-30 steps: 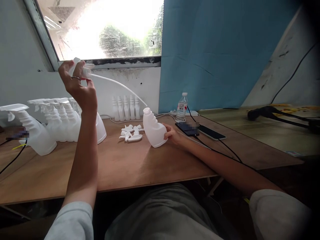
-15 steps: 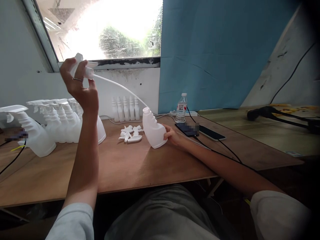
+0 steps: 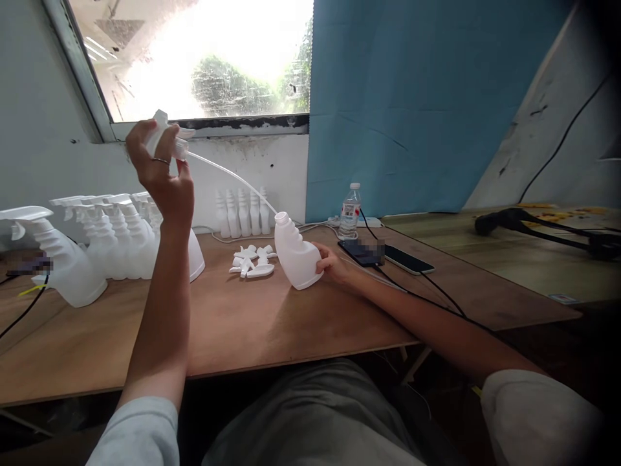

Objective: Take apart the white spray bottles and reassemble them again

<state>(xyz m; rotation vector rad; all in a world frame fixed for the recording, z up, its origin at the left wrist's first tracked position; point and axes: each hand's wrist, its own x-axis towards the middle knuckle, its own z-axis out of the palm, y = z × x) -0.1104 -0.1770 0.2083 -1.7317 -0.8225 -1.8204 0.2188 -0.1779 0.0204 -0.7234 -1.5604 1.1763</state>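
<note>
Raised in front of the window, my left hand (image 3: 162,171) is closed around a white trigger spray head (image 3: 180,149). From it a thin dip tube (image 3: 226,171) curves down to the right, and its end is at the mouth of a white plastic bottle (image 3: 295,259). How far the tube goes in, I cannot tell. My right hand (image 3: 332,264) grips the lower right side of this bottle, which tilts to the left on the table. Several loose white spray parts (image 3: 252,262) lie just left of the bottle.
Assembled spray bottles (image 3: 116,239) stand in a row at the left. Several slim white bottles (image 3: 242,212) line the wall. A water bottle (image 3: 349,213), a dark phone (image 3: 359,251) and another phone (image 3: 407,259) with cables are at the right on the wooden table (image 3: 233,330).
My left hand has come slightly down and to the right with the spray head, and the tube's end is nearer the bottle's mouth. My right hand keeps its hold.
</note>
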